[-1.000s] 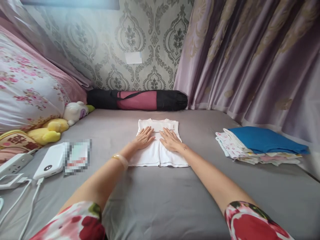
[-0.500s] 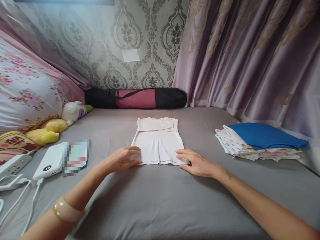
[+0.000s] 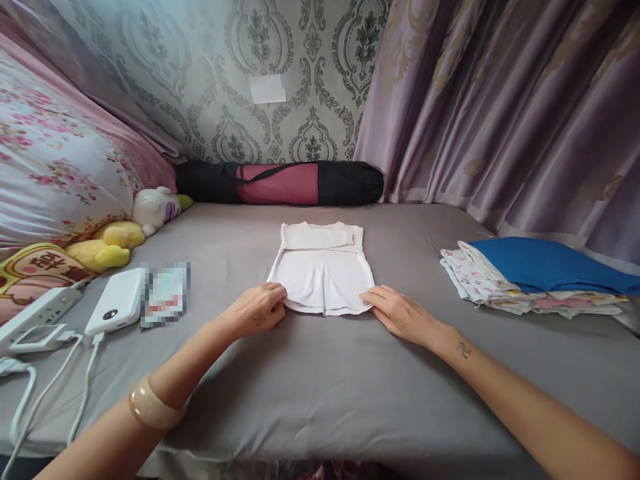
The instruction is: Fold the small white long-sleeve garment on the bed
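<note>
A small white long-sleeved shirt lies flat in front of me, its sleeves folded across the chest. Over its lower half is a smooth white piece with a centre seam, which looks like a pair of shorts; I cannot tell whether it is separate. At the near left corner of the hem, my left hand is closed, with fingertips pinching the cloth. My right hand pinches the near right corner, thumb underneath. Between the hands the hem curves, lifted slightly at both corners.
A stack of folded clothes, blue on top, sits at right on the grey bed sheet. At left are a white power bank, a power strip, cables and plush toys. A black-and-red rolled bag lies along the wall.
Both hands have closed on the hem corners, where they earlier rested on the cloth with fingers spread. The hem now bows upward at its corners. The view has tilted down slightly.
</note>
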